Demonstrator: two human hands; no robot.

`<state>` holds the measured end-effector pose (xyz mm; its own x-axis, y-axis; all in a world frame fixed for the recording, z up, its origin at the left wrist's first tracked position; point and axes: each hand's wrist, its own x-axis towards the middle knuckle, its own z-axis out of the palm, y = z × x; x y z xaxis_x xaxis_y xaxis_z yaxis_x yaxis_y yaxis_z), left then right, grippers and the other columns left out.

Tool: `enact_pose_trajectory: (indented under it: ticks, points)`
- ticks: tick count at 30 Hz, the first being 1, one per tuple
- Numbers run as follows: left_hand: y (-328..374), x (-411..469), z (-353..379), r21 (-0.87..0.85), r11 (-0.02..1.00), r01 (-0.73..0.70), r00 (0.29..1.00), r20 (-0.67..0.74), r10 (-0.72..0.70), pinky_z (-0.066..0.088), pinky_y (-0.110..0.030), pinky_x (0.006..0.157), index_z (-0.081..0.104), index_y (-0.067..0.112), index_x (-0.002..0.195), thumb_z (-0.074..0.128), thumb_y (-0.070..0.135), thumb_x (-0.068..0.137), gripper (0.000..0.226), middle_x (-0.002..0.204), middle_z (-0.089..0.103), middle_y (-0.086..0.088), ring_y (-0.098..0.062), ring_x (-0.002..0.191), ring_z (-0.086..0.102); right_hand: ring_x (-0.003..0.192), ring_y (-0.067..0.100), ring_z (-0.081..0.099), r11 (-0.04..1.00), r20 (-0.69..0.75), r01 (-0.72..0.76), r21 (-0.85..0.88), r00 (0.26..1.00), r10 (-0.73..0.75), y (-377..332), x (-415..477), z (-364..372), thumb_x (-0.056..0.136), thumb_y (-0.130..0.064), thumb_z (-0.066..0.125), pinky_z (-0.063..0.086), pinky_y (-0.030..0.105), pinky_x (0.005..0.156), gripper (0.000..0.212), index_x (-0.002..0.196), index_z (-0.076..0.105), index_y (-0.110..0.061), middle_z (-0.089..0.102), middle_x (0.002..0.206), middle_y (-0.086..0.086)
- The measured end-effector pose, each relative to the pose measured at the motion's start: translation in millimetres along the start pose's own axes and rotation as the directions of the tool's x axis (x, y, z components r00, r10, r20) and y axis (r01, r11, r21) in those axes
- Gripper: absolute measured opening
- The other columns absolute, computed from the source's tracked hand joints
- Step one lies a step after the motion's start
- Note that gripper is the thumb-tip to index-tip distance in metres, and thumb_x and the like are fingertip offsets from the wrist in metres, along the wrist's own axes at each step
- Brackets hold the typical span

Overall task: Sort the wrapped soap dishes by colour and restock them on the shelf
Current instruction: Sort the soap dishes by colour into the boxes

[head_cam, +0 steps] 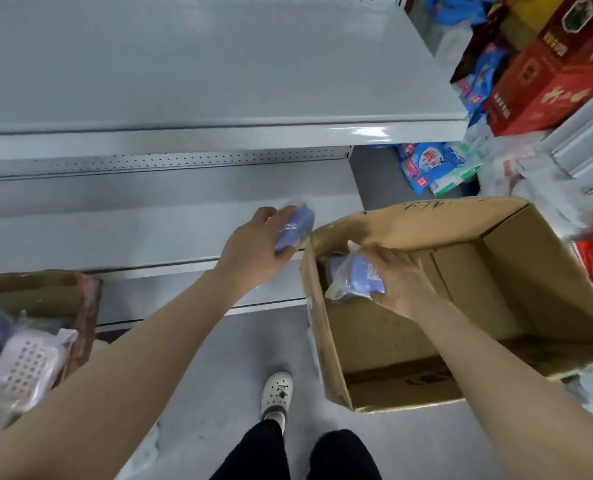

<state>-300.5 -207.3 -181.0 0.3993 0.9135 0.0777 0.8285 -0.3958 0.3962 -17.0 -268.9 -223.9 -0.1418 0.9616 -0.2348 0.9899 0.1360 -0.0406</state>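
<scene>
Two blue wrapped soap dishes, one in each of the hands

The left hand (253, 251) curls its fingers round the shelf-side blue dish (297, 226), just above the lower shelf (132, 237) ahead of it. The right hand (404, 280) grips the box-side blue dish (355, 277) inside the cardboard box (426, 216), fingers over its top. Both look like light, stiff plastic under loose, slippery film, so a hold across the hard body, not the slack wrap ends, seems safest. The left forearm reaches forward; the right angles down into the box
</scene>
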Motion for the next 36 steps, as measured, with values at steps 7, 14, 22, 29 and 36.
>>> enact_pose_trajectory:
  ticks: [7,14,22,29,36]
  points:
    - [1,-9,9,0.012,0.999,0.043,0.993,-0.110,-0.041,0.045,-0.026,0.063,0.048,0.018,0.139,0.073,0.030,0.082,0.063,0.112,0.061,-0.013,-0.031,0.076,0.066,0.133,0.026,0.042,0.980,0.077,0.197,0.018,0.977,-0.198,11,50,19,0.079,-0.022,0.077,0.033,0.044,0.111,0.086,0.149,0.029,-0.033,0.039,0.149,-0.004]
    - [40,-26,0,-0.010,0.975,0.223,0.962,-0.160,-0.222,0.052,-0.036,0.079,0.047,0.021,0.140,0.069,0.037,0.085,0.061,0.127,0.058,-0.007,-0.033,0.096,0.065,0.143,0.023,0.029,0.945,0.049,0.314,0.095,0.946,-0.320,32,53,-2,0.088,-0.036,0.069,0.026,0.038,0.117,0.081,0.153,0.023,-0.025,0.026,0.159,0.002]
    - [117,-6,7,-0.164,0.960,0.228,0.964,-0.098,-0.246,0.041,-0.028,0.086,0.048,0.021,0.135,0.075,0.038,0.079,0.065,0.126,0.061,-0.001,-0.024,0.107,0.060,0.144,0.030,0.027,0.833,-0.401,0.554,0.006,0.764,-0.505,45,19,-72,0.078,-0.029,0.081,0.031,0.043,0.116,0.095,0.153,0.027,-0.012,0.029,0.157,0.012]
    - [154,-5,50,-0.500,0.827,0.258,0.960,0.036,-0.277,0.041,-0.016,0.090,0.051,0.027,0.135,0.069,0.043,0.084,0.056,0.119,0.059,0.011,-0.007,0.108,0.055,0.140,0.030,0.035,0.839,-0.265,0.539,-0.075,0.800,-0.538,77,-1,-40,0.071,-0.032,0.083,0.033,0.041,0.115,0.092,0.147,0.037,-0.007,0.041,0.149,0.012]
    - [113,-29,86,-0.024,0.882,0.470,0.882,0.048,-0.469,0.046,-0.040,0.087,0.042,0.015,0.136,0.059,0.025,0.088,0.052,0.122,0.055,-0.015,-0.036,0.107,0.056,0.132,0.025,0.031,0.938,-0.022,0.345,0.032,0.939,-0.344,104,13,-18,0.083,-0.046,0.068,0.042,0.036,0.101,0.088,0.153,0.018,-0.026,0.035,0.146,0.004]
